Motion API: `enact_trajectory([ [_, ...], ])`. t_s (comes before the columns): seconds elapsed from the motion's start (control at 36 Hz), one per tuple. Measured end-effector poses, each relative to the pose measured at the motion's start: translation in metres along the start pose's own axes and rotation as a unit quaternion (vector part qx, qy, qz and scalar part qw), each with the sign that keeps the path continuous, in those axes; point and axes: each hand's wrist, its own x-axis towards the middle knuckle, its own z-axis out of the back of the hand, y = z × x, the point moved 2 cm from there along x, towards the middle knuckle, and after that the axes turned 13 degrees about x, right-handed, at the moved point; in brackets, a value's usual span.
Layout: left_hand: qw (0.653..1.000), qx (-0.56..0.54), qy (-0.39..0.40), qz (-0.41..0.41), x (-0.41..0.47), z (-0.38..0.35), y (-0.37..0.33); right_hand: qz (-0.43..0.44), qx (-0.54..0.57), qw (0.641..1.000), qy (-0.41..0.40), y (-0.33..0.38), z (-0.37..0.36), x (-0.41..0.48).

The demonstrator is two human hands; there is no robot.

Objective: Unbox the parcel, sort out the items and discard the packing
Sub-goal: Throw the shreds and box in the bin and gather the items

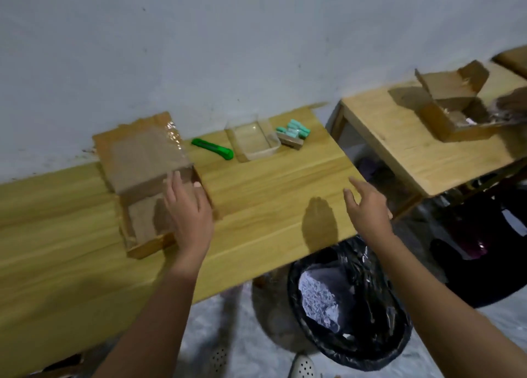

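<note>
An opened brown cardboard box point(142, 175) lies on the wooden table point(256, 195), its flap folded back toward the wall with clear tape on it. My left hand point(188, 212) rests on the box's right edge, fingers straight. My right hand point(368, 206) hovers open above the table's right end, holding nothing. Farther back lie a green box cutter point(212, 148), a clear plastic tray point(253, 140) and several small teal items point(296, 130) on a piece of brown card. White packing paper point(319, 300) lies in the black-lined bin point(350, 306) below the table's right end.
A second wooden table point(413, 149) stands to the right with another open cardboard box point(456, 106) holding scraps. Dark bags point(484, 249) lie on the floor beneath it. A grey wall runs right behind both tables.
</note>
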Motion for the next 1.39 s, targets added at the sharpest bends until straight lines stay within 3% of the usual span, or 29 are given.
enact_trajectory([
  [0.08, 0.996, -0.013, -0.058, 0.072, 0.027, 0.032, 0.043, 0.010, 0.043, 0.999, 0.020, 0.053, -0.051, 0.004],
  [0.17, 0.988, -0.019, -0.060, 0.141, 0.042, 0.048, 0.091, 0.018, 0.091, 0.994, 0.051, 0.097, -0.112, 0.003],
  [0.33, 0.962, -0.084, 0.081, 0.248, 0.062, 0.033, 0.160, -0.029, 0.178, 0.975, 0.128, 0.148, -0.225, -0.007],
  [0.47, 0.940, -0.168, 0.187, 0.229, 0.060, 0.022, 0.163, -0.067, 0.173, 0.974, 0.133, 0.151, -0.267, -0.013],
  [0.58, 0.925, -0.205, 0.207, 0.242, 0.059, 0.018, 0.155, -0.077, 0.191, 0.972, 0.114, 0.149, -0.267, -0.016],
  [0.72, 0.918, -0.244, 0.212, 0.231, 0.054, 0.015, 0.130, -0.097, 0.241, 0.964, 0.065, 0.146, -0.231, -0.018],
  [0.89, 0.904, -0.288, 0.275, 0.156, 0.026, 0.002, 0.045, -0.140, 0.279, 0.949, -0.056, 0.109, -0.136, -0.027],
  [1.14, 0.836, -0.344, 0.423, 0.056, -0.097, -0.054, -0.098, -0.216, 0.246, 0.910, -0.256, -0.018, 0.034, -0.085],
  [1.28, 0.817, -0.308, 0.487, -0.012, -0.186, -0.092, -0.145, -0.265, 0.238, 0.878, -0.319, -0.094, 0.096, -0.140],
  [1.39, 0.797, -0.272, 0.539, -0.011, -0.249, -0.126, -0.153, -0.304, 0.231, 0.863, -0.331, -0.154, 0.118, -0.178],
])
